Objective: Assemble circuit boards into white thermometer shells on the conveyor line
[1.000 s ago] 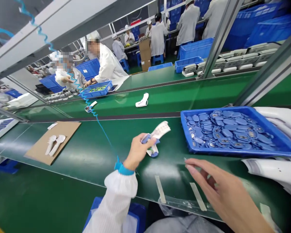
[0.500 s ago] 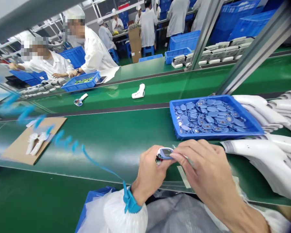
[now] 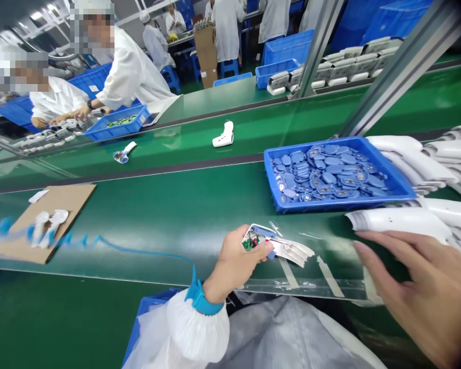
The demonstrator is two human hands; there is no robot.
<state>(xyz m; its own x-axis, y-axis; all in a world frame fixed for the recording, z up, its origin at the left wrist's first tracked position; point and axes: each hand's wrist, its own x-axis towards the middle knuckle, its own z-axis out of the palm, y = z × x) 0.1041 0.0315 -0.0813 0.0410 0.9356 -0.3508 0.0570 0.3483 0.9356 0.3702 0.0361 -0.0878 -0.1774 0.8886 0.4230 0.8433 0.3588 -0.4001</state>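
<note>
Parts (image 3: 332, 171) in tray (image 3: 341, 205), shells (image 3: 426, 164) to its right, cardboard (image 3: 75, 197) left

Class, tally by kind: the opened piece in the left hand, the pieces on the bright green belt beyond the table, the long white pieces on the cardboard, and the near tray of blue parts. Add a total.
Opened piece in left hand: 1
Pieces on bright green belt: 2
Long white pieces on cardboard: 2
Near tray of blue parts: 1
Total: 6

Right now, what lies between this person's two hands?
In the head view, the white part sticking out of the left hand, and pale tape strips on the green bench.
</note>
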